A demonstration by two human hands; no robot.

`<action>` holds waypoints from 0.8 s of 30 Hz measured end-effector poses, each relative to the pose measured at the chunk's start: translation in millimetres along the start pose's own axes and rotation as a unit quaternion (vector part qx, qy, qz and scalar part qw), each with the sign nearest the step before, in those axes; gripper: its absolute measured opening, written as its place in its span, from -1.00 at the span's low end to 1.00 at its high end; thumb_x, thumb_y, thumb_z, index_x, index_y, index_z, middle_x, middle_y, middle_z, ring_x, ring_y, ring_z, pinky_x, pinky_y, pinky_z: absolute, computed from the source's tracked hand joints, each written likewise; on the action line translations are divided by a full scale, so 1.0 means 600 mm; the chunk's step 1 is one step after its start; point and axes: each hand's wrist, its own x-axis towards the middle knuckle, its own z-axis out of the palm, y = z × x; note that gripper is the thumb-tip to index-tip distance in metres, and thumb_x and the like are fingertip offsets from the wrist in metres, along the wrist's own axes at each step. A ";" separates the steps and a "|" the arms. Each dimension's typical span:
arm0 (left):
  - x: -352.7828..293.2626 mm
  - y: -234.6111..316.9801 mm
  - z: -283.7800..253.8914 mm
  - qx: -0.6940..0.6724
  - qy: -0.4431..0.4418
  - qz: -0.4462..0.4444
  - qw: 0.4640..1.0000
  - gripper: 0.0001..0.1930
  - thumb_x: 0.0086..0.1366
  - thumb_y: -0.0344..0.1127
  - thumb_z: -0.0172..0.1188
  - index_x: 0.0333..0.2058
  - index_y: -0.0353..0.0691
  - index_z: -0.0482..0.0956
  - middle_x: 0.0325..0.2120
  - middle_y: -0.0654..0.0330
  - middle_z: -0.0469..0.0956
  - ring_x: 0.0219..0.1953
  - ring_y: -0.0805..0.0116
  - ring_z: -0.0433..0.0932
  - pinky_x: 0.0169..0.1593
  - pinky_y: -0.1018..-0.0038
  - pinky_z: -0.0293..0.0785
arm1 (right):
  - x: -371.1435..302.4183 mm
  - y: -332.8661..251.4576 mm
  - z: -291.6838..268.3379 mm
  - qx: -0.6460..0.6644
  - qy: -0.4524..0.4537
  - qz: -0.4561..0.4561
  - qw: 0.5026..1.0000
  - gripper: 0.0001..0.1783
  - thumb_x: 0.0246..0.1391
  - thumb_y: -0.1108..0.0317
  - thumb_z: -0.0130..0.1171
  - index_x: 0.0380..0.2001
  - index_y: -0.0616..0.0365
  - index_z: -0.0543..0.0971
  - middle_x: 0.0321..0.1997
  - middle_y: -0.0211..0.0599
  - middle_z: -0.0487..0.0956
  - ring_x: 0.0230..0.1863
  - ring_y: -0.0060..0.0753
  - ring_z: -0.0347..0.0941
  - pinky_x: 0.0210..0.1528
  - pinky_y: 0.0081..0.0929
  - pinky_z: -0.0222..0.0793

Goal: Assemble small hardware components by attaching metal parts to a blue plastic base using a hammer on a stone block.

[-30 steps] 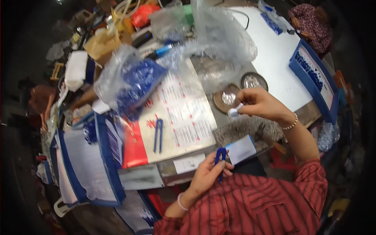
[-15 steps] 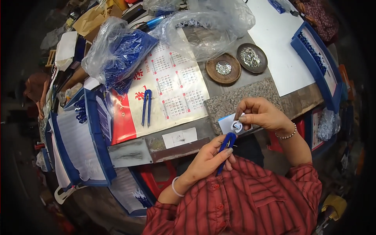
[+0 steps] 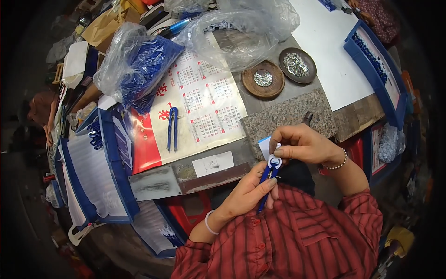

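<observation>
Both hands close on one blue compass (image 3: 268,176) held near the person's chest, off the tabletop (image 3: 297,109). Left hand (image 3: 248,193) grips its legs; right hand (image 3: 302,145) pinches the white hinge end. Its long axis runs steeply, hinge up toward the tabletop, legs pointing down toward the striped shirt (image 3: 297,237). Farther out, a second blue compass (image 3: 173,129) lies on a calendar sheet (image 3: 204,111), near two round dishes (image 3: 263,79) of small metal parts.

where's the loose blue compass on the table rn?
Head view, left of centre: blue compass lies on the calendar sheet, just below the bag of blue parts.
</observation>
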 end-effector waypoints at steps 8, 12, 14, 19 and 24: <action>0.011 0.004 -0.001 -0.014 0.017 0.028 0.999 -0.63 0.38 -0.30 -0.09 0.09 -0.31 0.15 -0.42 0.18 0.46 -0.52 0.50 0.47 -0.41 0.61 0.42 | 0.007 0.028 0.026 0.104 0.071 -0.012 0.992 -0.82 0.19 0.30 0.05 -0.30 0.21 0.47 -0.45 -0.55 0.42 -0.51 -0.81 0.22 -0.50 -0.79 0.14; 0.013 -0.004 -0.004 -0.026 0.026 0.031 0.999 -0.60 0.38 -0.32 -0.09 0.13 -0.31 0.12 -0.42 0.18 0.45 -0.53 0.51 0.46 -0.41 0.61 0.42 | 0.007 0.044 0.033 0.107 0.101 -0.027 0.989 -0.79 0.20 0.26 0.03 -0.31 0.19 0.50 -0.48 -0.58 0.41 -0.54 -0.84 0.19 -0.52 -0.80 0.11; 0.014 -0.001 -0.003 -0.025 0.035 0.038 0.998 -0.58 0.38 -0.32 -0.09 0.15 -0.31 0.10 -0.42 0.17 0.45 -0.53 0.51 0.46 -0.41 0.61 0.42 | 0.008 0.049 0.034 0.055 0.151 -0.052 0.986 -0.77 0.21 0.23 0.01 -0.32 0.19 0.50 -0.51 -0.60 0.40 -0.56 -0.84 0.17 -0.55 -0.80 0.09; 0.014 0.003 -0.001 -0.011 0.035 0.042 0.998 -0.54 0.38 -0.32 -0.09 0.19 -0.30 0.05 -0.42 0.16 0.44 -0.54 0.50 0.46 -0.42 0.61 0.42 | 0.009 0.043 0.032 0.076 0.137 -0.055 0.986 -0.77 0.22 0.24 0.00 -0.34 0.19 0.50 -0.53 -0.59 0.39 -0.59 -0.84 0.17 -0.58 -0.80 0.08; 0.016 -0.001 -0.001 -0.012 0.037 0.034 0.999 -0.54 0.38 -0.33 -0.10 0.18 -0.31 0.03 -0.43 0.16 0.44 -0.56 0.50 0.45 -0.43 0.61 0.41 | 0.011 0.042 0.026 0.066 0.106 -0.044 0.991 -0.78 0.22 0.25 0.00 -0.34 0.19 0.49 -0.54 -0.59 0.38 -0.61 -0.83 0.16 -0.59 -0.79 0.07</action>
